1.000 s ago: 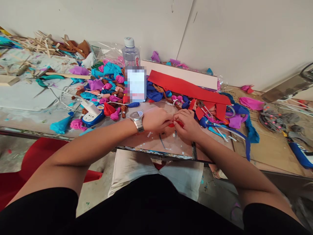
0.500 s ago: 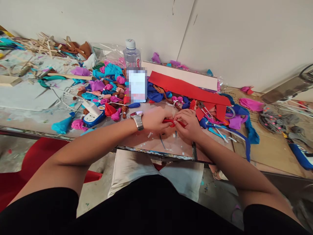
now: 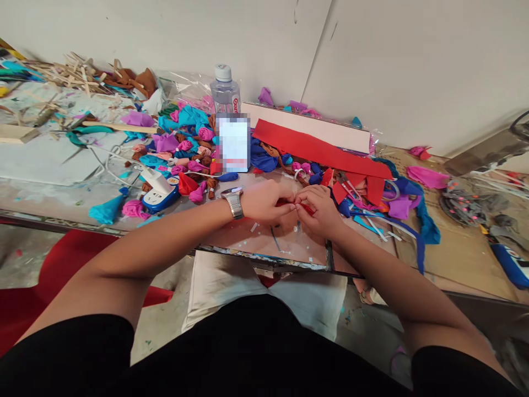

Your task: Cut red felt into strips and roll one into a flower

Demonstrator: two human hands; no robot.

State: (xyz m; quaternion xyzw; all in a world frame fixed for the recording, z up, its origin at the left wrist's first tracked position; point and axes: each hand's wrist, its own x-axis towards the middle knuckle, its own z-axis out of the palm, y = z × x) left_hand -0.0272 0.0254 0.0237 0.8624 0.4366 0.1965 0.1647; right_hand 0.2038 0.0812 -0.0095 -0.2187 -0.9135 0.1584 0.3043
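Over the near edge of the table, my left hand (image 3: 268, 200) and my right hand (image 3: 318, 208) meet with their fingertips touching. Both are closed on a small piece of red cloth (image 3: 306, 208), mostly hidden by the fingers. A wristwatch sits on my left wrist. Just beyond my hands lie a long red fabric strip (image 3: 318, 148) and shorter red pieces. Scissors (image 3: 350, 187) rest among the scraps to the right of my right hand. Small white bits dot the tabletop below the hands.
Behind my left hand stand a phone (image 3: 233, 144) and a plastic bottle (image 3: 225, 91). Left lie a power strip (image 3: 159, 198), pliers (image 3: 88, 130) and many rolled cloth pieces. Cardboard (image 3: 450, 251) and a blue ribbon (image 3: 419, 251) are on the right. A red chair (image 3: 70, 264) stands at left.
The fingers of both hands have shifted slightly, drawing closer together, and less of the red cloth shows between them. The view has moved a little.
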